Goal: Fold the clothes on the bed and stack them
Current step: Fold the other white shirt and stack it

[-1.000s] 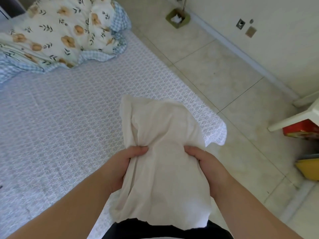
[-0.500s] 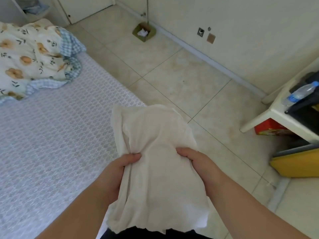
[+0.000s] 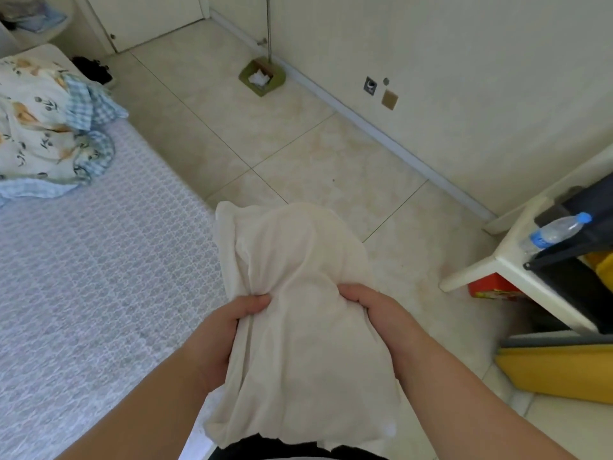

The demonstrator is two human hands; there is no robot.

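Left hand [image 3: 225, 330] and right hand [image 3: 381, 313] each grip a bunched white garment [image 3: 298, 320], held in the air over the bed [image 3: 83, 277] edge and floor [image 3: 315, 154], long axis pointing away from the body; quilt [image 3: 43, 127] at left; counter [image 3: 517, 260] with bottle [image 3: 557, 232] at right.

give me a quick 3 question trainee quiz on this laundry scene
1. True or false: both hands grip the white garment.
2. Is the garment lying on the bed or lifted clear of it?
3. What lies on the small table at right? A) plastic bottle B) shoe C) plate

Key: 1 true, the left hand and right hand both hold it. 2 lifted clear. 3 A, the plastic bottle.
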